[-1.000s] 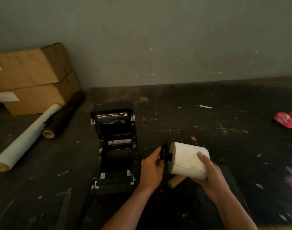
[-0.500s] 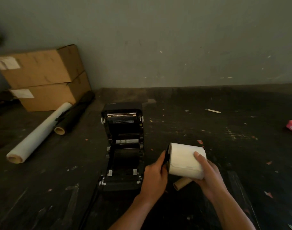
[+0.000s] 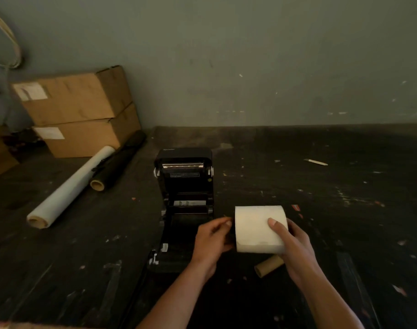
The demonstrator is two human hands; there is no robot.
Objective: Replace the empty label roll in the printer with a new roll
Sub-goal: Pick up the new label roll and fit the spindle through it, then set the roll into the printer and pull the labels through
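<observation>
A black label printer point(image 3: 183, 186) stands open on the dark table, its lid tilted back and its roll bay facing me. Just right of it I hold a full white label roll point(image 3: 255, 224) on its side above the table. My right hand point(image 3: 295, 243) grips the roll from the right, thumb across its top. My left hand point(image 3: 210, 238) presses against the roll's left end, where a black spindle holder is almost wholly hidden. An empty brown cardboard core point(image 3: 268, 265) lies on the table under the roll.
Two stacked cardboard boxes point(image 3: 79, 108) stand at the back left against the wall. A white roll point(image 3: 70, 186) and a black roll point(image 3: 119, 160) lie in front of them. Small paper scraps litter the table point(image 3: 345, 210).
The black spindle holder, clearly sticking out of the roll's left end a second ago, has gone into the roll. My left hand has closed against that end. The camera has turned left.
</observation>
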